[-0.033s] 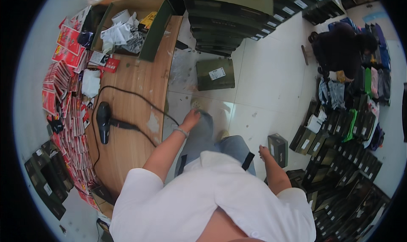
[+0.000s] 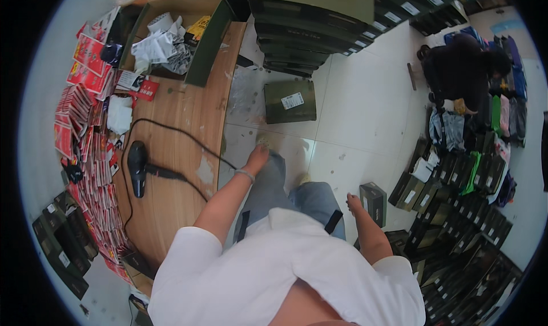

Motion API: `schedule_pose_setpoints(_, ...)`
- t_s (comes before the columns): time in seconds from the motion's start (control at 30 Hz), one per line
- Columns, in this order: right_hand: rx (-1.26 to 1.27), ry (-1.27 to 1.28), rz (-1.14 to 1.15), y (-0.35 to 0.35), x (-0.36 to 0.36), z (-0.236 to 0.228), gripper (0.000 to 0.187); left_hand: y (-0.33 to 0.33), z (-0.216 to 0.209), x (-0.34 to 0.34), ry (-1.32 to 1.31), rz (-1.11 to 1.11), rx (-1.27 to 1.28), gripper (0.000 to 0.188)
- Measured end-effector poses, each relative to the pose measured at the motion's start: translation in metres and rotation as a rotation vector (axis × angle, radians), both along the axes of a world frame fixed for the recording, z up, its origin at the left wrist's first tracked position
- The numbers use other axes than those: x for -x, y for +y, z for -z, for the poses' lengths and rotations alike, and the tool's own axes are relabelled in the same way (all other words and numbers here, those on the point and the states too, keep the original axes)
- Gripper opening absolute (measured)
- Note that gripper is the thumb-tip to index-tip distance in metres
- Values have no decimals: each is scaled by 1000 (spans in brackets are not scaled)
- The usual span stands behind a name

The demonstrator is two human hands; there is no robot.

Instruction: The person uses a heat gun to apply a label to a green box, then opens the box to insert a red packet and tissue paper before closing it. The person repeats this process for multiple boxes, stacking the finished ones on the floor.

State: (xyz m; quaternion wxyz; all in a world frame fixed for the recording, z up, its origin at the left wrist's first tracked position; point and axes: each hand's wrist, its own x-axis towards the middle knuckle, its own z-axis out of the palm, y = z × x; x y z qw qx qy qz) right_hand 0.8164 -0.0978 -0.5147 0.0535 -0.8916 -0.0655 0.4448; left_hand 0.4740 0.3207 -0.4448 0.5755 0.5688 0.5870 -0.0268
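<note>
Head view: two empty hands above a floor full of boxes

Head camera looks straight down on a person in a white shirt and jeans, standing between a wooden table (image 2: 171, 172) and rows of dark boxes (image 2: 456, 212). The left hand (image 2: 258, 155) hangs in front of the left knee, arm stretched forward and down, a thin band on the wrist. Its fingers seem loosely curled and hold nothing, though the hand is small and a little blurred. Nearest to it on the tiles lies a flat olive box (image 2: 289, 101) with a white label, apart from the hand, probably put down there to be within reach. The right hand (image 2: 355, 203) hangs low at the side, elbow bent outward, just beside a small dark box (image 2: 374, 202) standing on the floor; I cannot tell if they touch, and the fingers are not clear. On the table a black hair dryer (image 2: 136, 167) rests with its cable running across, beside an open carton (image 2: 171, 37) of papers. Another person (image 2: 462, 69) in dark clothes crouches far off.
</note>
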Motion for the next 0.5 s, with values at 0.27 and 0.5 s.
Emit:
schedule_pose_setpoints(0.27, -364, 65, -298, 314, -77, 91, 59, 71, 192, -65, 81, -534, 25, 56)
schedule_pose_setpoints(0.5, -290, 290, -30, 438, -120, 296, 109, 111, 395, -78, 145, -400, 59, 88)
